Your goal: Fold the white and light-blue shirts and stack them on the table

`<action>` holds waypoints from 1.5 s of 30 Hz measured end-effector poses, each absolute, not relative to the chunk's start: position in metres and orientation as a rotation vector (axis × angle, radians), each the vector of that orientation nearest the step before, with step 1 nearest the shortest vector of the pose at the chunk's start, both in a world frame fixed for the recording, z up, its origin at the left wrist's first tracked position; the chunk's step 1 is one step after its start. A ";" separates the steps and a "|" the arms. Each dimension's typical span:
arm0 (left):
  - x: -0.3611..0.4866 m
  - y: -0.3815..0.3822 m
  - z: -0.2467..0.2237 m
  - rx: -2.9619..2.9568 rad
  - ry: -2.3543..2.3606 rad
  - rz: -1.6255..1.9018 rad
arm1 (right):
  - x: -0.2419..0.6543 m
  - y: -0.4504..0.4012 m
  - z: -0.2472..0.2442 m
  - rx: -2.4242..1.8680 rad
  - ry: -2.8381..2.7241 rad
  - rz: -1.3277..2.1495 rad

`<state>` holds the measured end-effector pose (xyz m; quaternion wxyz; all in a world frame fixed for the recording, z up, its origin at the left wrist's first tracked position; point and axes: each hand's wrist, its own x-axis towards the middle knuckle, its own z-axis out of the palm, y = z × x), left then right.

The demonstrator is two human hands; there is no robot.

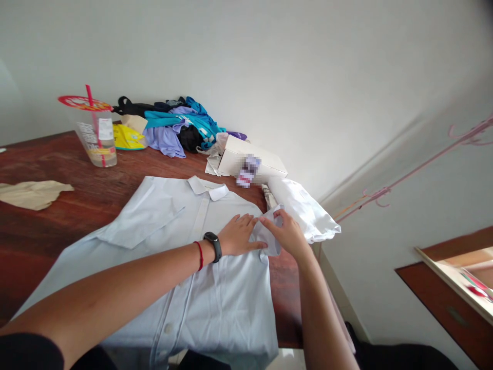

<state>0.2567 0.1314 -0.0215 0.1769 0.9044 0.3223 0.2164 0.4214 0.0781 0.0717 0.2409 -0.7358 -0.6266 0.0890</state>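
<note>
A pale blue collared shirt (200, 216) lies front side up across the wooden table, its collar pointing to the far side. One sleeve is folded in over the chest on the left. My left hand (241, 235), with a black band at the wrist, rests flat on the shirt near the right sleeve, fingers spread. At that sleeve's end, my right hand (284, 230) pinches the cuff (274, 246) between thumb and fingers. The shirt's lower part hangs over the near table edge.
Behind the shirt stand a white box (252, 154) and a white plastic package (304, 208). A clothes pile (181, 123) lies against the wall. At left are a plastic cup with straw (98, 139) and brown paper (34, 194). A pink coat rack (423, 164) leans into view at right.
</note>
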 end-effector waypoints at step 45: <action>0.258 0.058 0.012 2.925 -0.078 0.317 | 0.416 0.106 0.040 -1.427 -1.474 0.874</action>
